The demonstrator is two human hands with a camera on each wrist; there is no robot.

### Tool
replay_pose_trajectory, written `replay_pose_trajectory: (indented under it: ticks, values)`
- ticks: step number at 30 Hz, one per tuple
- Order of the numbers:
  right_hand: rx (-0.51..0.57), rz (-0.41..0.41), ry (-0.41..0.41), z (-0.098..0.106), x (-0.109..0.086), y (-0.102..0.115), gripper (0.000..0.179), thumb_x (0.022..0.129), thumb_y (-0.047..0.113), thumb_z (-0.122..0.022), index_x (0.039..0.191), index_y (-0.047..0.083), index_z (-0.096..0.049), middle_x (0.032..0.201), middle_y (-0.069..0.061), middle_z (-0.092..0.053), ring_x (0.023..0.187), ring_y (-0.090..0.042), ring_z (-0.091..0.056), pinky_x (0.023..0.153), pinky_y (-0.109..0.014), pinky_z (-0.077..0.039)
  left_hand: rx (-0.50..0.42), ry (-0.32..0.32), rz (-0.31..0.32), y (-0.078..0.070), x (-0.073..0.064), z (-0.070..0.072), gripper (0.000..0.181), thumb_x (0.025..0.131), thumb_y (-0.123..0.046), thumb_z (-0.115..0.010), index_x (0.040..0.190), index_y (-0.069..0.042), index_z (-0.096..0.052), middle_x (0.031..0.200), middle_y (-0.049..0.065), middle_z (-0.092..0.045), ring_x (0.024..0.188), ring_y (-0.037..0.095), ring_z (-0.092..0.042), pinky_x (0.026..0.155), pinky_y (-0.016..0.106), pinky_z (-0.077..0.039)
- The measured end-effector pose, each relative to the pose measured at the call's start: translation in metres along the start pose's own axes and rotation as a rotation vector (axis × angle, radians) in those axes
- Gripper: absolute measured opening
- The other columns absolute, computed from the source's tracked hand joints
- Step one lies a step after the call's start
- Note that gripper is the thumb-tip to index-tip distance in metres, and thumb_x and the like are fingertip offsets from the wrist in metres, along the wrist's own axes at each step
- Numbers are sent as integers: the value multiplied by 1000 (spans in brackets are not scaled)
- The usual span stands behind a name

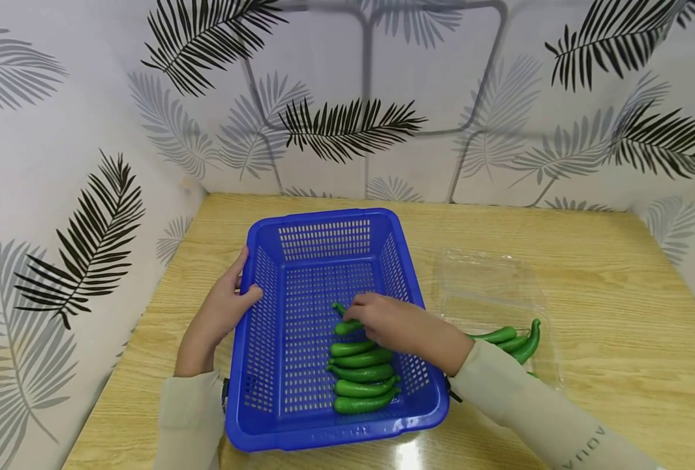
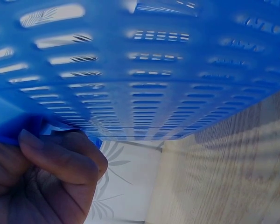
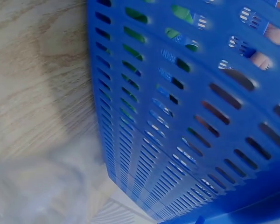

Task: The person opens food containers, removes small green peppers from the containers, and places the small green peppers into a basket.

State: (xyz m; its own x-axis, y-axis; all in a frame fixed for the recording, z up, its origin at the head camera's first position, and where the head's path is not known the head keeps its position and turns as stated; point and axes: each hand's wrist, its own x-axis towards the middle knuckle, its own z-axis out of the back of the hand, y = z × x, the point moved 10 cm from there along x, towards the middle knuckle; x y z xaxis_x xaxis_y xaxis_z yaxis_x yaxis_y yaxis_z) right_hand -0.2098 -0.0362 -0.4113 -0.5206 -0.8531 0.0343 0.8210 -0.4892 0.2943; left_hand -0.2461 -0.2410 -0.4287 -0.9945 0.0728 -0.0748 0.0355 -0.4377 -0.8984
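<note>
A blue plastic basket point(image 1: 335, 438) with slotted walls stands on the wooden table. My left hand point(image 1: 220, 310) grips its left rim; up close in the left wrist view, the thumb and fingers point(image 2: 60, 161) curl at the rim. Reaching over the right wall, my right hand point(image 1: 391, 320) pinches a green chili pepper point(image 1: 339, 309) inside the basket, its far end hidden by the fingers. Another chili pepper point(image 1: 347, 327) lies just below those fingertips. Nearer the front, several more chili peppers point(image 1: 361, 374) lie side by side in a row along the basket floor.
Right of the basket, a clear plastic clamshell box point(image 1: 491, 284) lies with its lid open. Several green chili peppers point(image 1: 526, 343) are in it, partly behind the right forearm. A leaf-patterned cloth point(image 1: 406, 163) hangs behind the table point(image 1: 605, 294) and along its sides.
</note>
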Motion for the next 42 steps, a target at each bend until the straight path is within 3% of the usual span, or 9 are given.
replay_pose_trajectory:
  ticks: [6,13,24,31,35,42]
  values:
    - [-44,-48,44,-8,-1,-3,29,84,-3,-56,107,10,-68,98,0,-61,91,-14,-59,74,-22,-50,-3,5,9,-1,-1,-1,80,86,-8,-51,150,-23,-5,115,25,-48,80,29,-61,62,37,-56]
    - [-164,-58,80,-16,-2,-2,25,81,1,-66,100,17,-71,91,6,-64,79,-9,-60,65,-21,-51,-15,10,3,-2,-1,-2,80,87,-8,-51,150,-23,-5,116,26,-48,82,30,-61,63,36,-56]
    - [-283,-18,91,-19,-1,1,29,80,3,-67,105,18,-69,97,5,-64,91,-13,-60,69,-26,-52,-26,14,5,-6,-2,-2,80,87,-9,-51,150,-24,-4,118,27,-46,84,33,-60,63,37,-56]
    - [-247,-23,89,-19,-2,2,31,81,3,-67,108,18,-68,100,4,-65,92,-13,-61,73,-26,-52,-14,14,3,-3,-2,-3,80,87,-9,-51,150,-23,-4,119,27,-46,86,33,-60,64,37,-56]
    - [-177,-5,24,-12,-3,4,29,83,3,-63,108,17,-67,98,4,-65,89,-12,-61,70,-23,-52,-16,18,6,-5,-2,-4,80,87,-8,-51,150,-22,-4,119,27,-46,86,33,-60,64,37,-56]
    - [-61,93,-235,17,-10,11,24,87,9,-60,110,14,-65,102,3,-63,94,-11,-59,77,-24,-50,-17,23,22,-27,-12,-3,79,86,-4,-49,150,-10,-4,117,31,-46,87,39,-58,64,39,-56]
